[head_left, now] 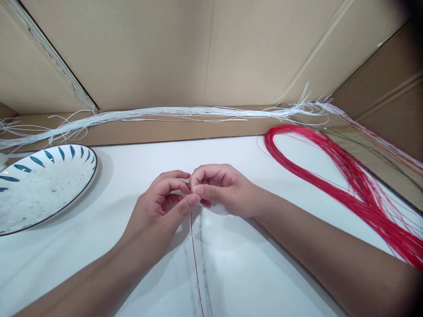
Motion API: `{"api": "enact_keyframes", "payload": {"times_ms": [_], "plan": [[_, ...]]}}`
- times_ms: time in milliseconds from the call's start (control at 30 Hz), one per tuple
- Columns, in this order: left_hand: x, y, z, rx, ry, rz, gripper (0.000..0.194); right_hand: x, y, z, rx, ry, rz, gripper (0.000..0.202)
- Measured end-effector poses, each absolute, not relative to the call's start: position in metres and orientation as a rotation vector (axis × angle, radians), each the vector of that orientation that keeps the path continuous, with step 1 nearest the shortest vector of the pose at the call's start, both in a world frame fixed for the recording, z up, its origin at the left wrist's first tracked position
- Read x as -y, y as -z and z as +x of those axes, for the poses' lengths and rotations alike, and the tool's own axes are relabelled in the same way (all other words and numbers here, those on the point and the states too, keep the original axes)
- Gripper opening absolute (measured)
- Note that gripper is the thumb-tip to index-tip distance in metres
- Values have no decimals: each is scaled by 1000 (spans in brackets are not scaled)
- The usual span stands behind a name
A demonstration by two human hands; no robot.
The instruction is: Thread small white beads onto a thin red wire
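Two bare hands meet near the middle of a white work surface (132, 171); the left hand (160, 204) has its thumb and forefinger closed on the upper part of a thin red thread (195, 259), which comes out just under these fingertips and runs down to the lower edge of the view; its other fingers are curled and a little apart; the right hand (226, 188) has the tips of thumb and forefinger together, touching or almost touching the left fingertips, but what is between them is too small and too hidden for me to tell; on the red thread there are some small clear pieces (191, 234), and its shadow lies beside it on the surface. At the left side stands a white plate (49, 155) with dark blue leaf marks around a dark rim, and it bears many small clear bits (49, 189); at the right side a thick bundle of red threads (297, 171) makes a loop, with its loose ends spreading toward the right edge; behind, a long bundle of white threads (185, 113) lies along the foot of the cardboard wall (148, 53); some dark greenish strands (380, 152) pass behind the red bundle.
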State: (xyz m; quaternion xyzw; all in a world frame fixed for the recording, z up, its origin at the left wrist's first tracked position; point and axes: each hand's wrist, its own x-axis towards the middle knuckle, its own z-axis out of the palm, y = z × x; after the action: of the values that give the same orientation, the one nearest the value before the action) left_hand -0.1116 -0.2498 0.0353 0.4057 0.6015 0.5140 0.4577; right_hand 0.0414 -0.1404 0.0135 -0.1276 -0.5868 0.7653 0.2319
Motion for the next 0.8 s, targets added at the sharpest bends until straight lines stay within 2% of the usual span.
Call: {"api": "enact_keyframes", "payload": {"times_ms": [233, 433, 800], "plan": [[249, -31, -116, -1379, -1224, 1093, 13, 140, -13, 42, 1660, -2025, -408, 28], [248, -30, -119, -1420, -1209, 1227, 21, 141, -14, 41, 1642, -2046, -335, 26], [249, -31, -121, -1482, -1174, 1301, 21, 141, -15, 40, 1630, -2038, -366, 26]]}}
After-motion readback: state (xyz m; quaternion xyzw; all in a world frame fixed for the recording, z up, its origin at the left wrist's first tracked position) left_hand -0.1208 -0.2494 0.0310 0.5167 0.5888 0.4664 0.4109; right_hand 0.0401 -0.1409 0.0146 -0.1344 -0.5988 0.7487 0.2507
